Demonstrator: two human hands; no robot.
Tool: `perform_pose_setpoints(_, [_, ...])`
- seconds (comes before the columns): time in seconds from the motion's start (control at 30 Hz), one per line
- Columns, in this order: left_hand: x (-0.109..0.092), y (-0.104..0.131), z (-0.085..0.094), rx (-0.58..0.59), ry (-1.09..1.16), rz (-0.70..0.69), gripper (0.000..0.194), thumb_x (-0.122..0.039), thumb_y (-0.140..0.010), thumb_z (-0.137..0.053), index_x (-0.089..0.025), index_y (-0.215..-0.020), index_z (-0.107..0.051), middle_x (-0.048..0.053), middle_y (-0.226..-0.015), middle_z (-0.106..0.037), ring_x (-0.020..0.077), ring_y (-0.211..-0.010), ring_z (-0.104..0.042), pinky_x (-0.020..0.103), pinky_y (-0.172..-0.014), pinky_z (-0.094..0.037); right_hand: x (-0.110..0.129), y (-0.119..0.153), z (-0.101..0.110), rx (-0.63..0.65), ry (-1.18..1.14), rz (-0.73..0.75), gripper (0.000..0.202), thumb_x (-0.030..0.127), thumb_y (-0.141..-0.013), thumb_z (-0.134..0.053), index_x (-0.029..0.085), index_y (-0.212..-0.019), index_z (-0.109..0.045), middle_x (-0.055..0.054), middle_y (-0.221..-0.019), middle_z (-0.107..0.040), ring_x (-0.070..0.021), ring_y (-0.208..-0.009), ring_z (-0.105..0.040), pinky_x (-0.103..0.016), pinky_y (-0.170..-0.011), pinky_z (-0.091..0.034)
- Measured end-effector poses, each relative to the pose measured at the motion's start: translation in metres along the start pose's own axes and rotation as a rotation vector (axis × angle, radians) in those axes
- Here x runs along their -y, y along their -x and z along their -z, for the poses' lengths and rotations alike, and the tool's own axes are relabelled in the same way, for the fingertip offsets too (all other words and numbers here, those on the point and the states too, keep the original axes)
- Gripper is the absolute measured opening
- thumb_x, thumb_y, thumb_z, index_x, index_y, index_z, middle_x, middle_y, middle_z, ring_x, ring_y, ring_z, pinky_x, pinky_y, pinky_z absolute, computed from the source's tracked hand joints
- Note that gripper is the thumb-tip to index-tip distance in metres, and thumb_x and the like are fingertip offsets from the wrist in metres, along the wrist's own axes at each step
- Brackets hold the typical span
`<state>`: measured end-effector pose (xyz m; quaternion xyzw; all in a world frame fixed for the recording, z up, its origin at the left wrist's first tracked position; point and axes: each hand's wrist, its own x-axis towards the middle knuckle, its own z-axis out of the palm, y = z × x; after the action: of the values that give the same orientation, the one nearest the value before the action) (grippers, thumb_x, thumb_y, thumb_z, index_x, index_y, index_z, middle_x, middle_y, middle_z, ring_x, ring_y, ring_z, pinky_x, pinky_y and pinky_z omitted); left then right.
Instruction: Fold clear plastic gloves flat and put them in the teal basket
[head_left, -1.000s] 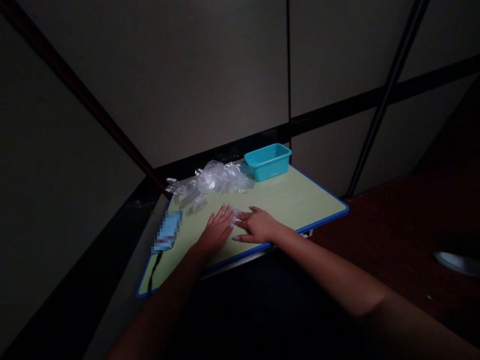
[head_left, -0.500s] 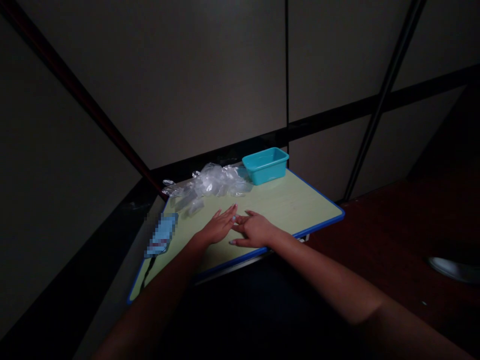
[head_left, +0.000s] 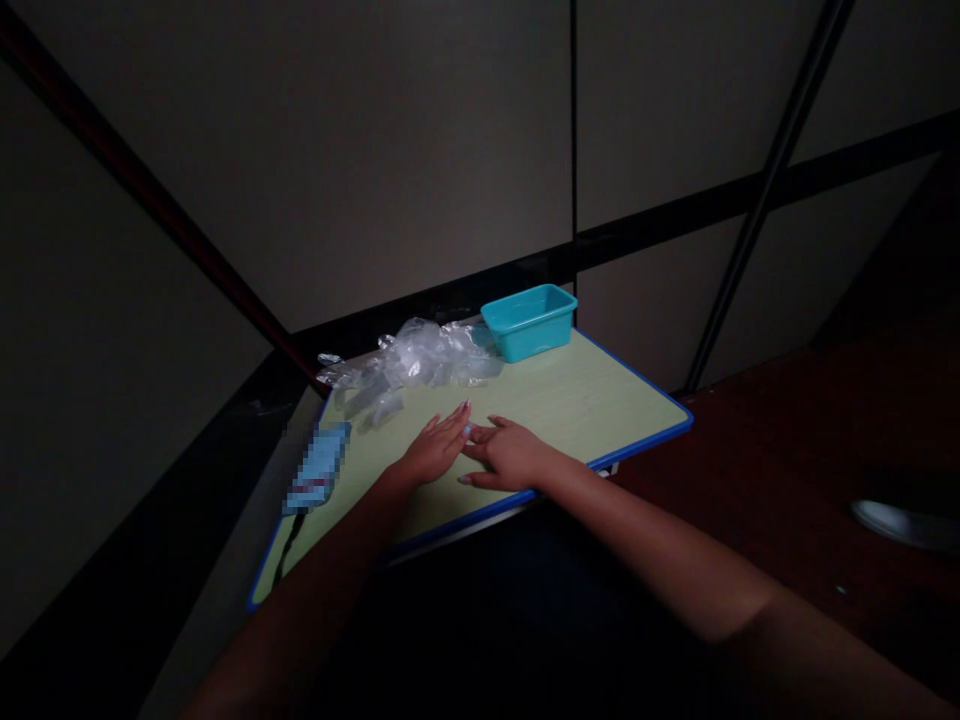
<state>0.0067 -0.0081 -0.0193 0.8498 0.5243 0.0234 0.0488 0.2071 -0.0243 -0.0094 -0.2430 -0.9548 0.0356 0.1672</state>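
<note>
My left hand [head_left: 436, 446] rests on the pale yellow tabletop [head_left: 600, 390], fingers stretched out and nothing in its grasp. Beside it lies my right hand [head_left: 504, 456], palm down with its fingers spread, also holding nothing. The fingertips of the two hands meet or nearly meet near the middle of the table. Beyond them is a heap of clear plastic bags [head_left: 416, 360], crumpled and overlapping. A turquoise rectangular basin [head_left: 532, 335] stands upright at the back of the table, to the right of the bags.
A light blue blurred-out object [head_left: 319, 468] lies at the table's left edge, with a dark strap or cord [head_left: 289, 545] running from it. The table has a blue rim [head_left: 645, 438]. Cabinet-like panels [head_left: 450, 150] rise behind it. A pale, shiny object [head_left: 892, 522] is on the dark red floor at right.
My view has shifted slightly, so the table and its things appear a little higher and further left. Both hands keep the same pose on the table.
</note>
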Motion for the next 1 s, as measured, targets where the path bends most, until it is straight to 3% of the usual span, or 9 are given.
perform_pose_setpoints(0.13, [-0.002,0.001,-0.001,-0.048,-0.033,0.054,0.054,-0.039,-0.096,-0.011,-0.018,-0.146,-0.015,0.008,-0.152,-0.016,0.0159,-0.139,-0.013,0.046,-0.110,-0.013,0.000,0.000,0.000,0.006,0.000,-0.003,0.059,0.054,-0.086,-0.043,0.016,-0.130,-0.049,-0.017,-0.133,-0.049,-0.0259,-0.122,-0.046,-0.049,-0.106,-0.022])
perform_pose_setpoints(0.3, [-0.004,0.001,0.002,-0.002,-0.033,0.083,0.057,-0.041,-0.095,-0.010,-0.014,-0.145,-0.017,0.010,-0.152,-0.015,0.0165,-0.139,-0.012,0.046,-0.111,-0.012,-0.001,-0.001,0.000,0.007,-0.009,0.003,0.058,0.054,-0.086,-0.043,0.016,-0.130,-0.049,-0.017,-0.133,-0.049,-0.0260,-0.122,-0.045,-0.049,-0.106,-0.022])
perform_pose_setpoints(0.5, [-0.004,0.000,0.003,0.013,-0.014,0.087,0.056,-0.042,-0.095,-0.010,-0.017,-0.146,-0.014,0.009,-0.152,-0.014,0.0175,-0.140,-0.011,0.050,-0.110,-0.011,-0.001,0.000,-0.002,0.017,-0.053,-0.002,0.059,0.052,-0.086,-0.044,0.015,-0.131,-0.048,-0.020,-0.136,-0.045,-0.0267,-0.125,-0.042,-0.051,-0.106,-0.020])
perform_pose_setpoints(0.63, [0.002,0.004,0.005,-0.144,0.121,0.168,0.054,-0.033,-0.096,-0.004,-0.018,-0.145,-0.018,0.008,-0.151,-0.018,0.0153,-0.139,-0.012,0.046,-0.110,-0.015,-0.003,0.001,0.000,-0.007,-0.180,-0.028,0.054,0.047,-0.086,-0.047,0.016,-0.129,-0.050,-0.018,-0.136,-0.045,-0.0273,-0.127,-0.040,-0.056,-0.105,-0.014])
perform_pose_setpoints(0.73, [0.006,0.014,0.009,-0.234,0.174,0.204,0.054,-0.031,-0.095,-0.005,-0.016,-0.144,-0.023,0.009,-0.150,-0.022,0.0158,-0.139,-0.014,0.046,-0.111,-0.014,-0.009,-0.002,0.001,-0.138,-0.359,-0.172,0.045,0.037,-0.087,-0.048,0.020,-0.128,-0.051,-0.012,-0.137,-0.046,-0.0260,-0.127,-0.040,-0.059,-0.105,-0.010])
perform_pose_setpoints(0.83, [0.004,0.027,0.012,-0.139,0.100,0.037,0.052,-0.032,-0.094,-0.017,-0.018,-0.144,-0.024,0.008,-0.151,-0.020,0.0161,-0.139,-0.015,0.047,-0.111,-0.011,-0.021,-0.011,0.005,-0.268,-0.485,-0.373,0.035,0.027,-0.088,-0.044,0.018,-0.118,-0.059,-0.011,-0.125,-0.057,-0.0224,-0.116,-0.051,-0.046,-0.101,-0.029])
perform_pose_setpoints(0.9, [-0.002,0.034,0.013,-0.060,0.046,-0.018,0.051,-0.032,-0.094,-0.021,-0.021,-0.143,-0.026,0.007,-0.151,-0.020,0.0170,-0.139,-0.015,0.050,-0.110,-0.009,-0.029,-0.019,0.010,-0.243,-0.445,-0.473,0.029,0.024,-0.087,-0.043,0.016,-0.104,-0.066,-0.011,-0.109,-0.066,-0.0207,-0.102,-0.058,-0.035,-0.090,-0.040])
perform_pose_setpoints(1.0, [-0.011,0.039,0.014,0.027,0.009,-0.045,0.050,-0.033,-0.093,-0.027,-0.026,-0.143,-0.027,0.007,-0.151,-0.018,0.0200,-0.139,-0.013,0.055,-0.109,-0.009,-0.038,-0.034,0.018,-0.077,-0.223,-0.565,0.023,0.026,-0.083,-0.049,0.017,-0.089,-0.070,-0.011,-0.097,-0.069,-0.0239,-0.096,-0.058,-0.033,-0.081,-0.042])
